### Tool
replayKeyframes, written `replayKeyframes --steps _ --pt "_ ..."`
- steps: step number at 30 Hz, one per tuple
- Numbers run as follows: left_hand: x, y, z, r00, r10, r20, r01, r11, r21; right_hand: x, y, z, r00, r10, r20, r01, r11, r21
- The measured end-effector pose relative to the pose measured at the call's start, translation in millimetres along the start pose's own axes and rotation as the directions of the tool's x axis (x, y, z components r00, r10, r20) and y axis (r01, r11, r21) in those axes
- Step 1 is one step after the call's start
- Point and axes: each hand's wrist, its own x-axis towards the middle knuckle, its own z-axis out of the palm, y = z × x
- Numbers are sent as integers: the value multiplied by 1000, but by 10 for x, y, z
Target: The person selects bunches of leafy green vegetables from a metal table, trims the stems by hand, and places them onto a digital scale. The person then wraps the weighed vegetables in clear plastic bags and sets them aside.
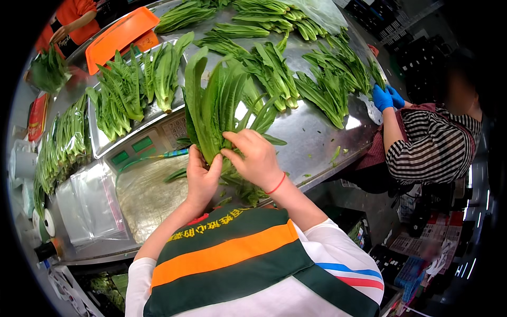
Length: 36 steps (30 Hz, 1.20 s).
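Observation:
A head of long-leaf lettuce (214, 100) stands tilted up in front of me, its leaves pointing away. My left hand (203, 174) grips it low down at the stem end, thumb and fingers closed round the base. With thumb and fingertips, my right hand (255, 158) pinches the lower leaves on the right side of the same head. Loose leaves (240, 182) lie below and behind my hands at the table's near edge. Just left of the held lettuce is a metal tray (95, 134) with several lettuce heads (124, 90) on a scale (138, 145).
Several lettuce bunches (322, 95) cover the metal table (296, 140). Bagged lettuce (62, 142), clear plastic bags (92, 203) and a worn board (150, 195) lie left. An orange basket (119, 39) stands behind the tray. A blue-gloved co-worker (430, 140) works at right; another person (74, 24) stands far left.

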Motion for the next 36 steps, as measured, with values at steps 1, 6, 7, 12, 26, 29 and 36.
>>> replayKeyframes --steps 1,6,7,12,26,29,36 --pt "-3 13 8 1000 -6 -3 6 1000 0 0 1 6 1000 2 -4 -2 1000 11" --pt "-36 24 -3 1000 -31 4 31 999 9 -32 3 25 996 63 66 -65 997 37" --pt "-39 9 -6 999 -34 2 34 999 13 -37 17 35 998 20 57 -20 1000 10" --pt "-9 7 -3 999 -31 -27 31 1000 1 -25 -28 56 998 -53 22 54 998 -19" --pt "17 -3 -18 998 -63 19 64 998 -27 -35 47 110 996 73 43 -80 975 207" --pt "22 46 -12 998 -48 39 50 997 -62 -67 67 68 987 126 104 -157 908 388" --pt "28 4 -53 995 -94 -16 91 984 -151 -45 427 -287 965 207 163 -229 350 908"
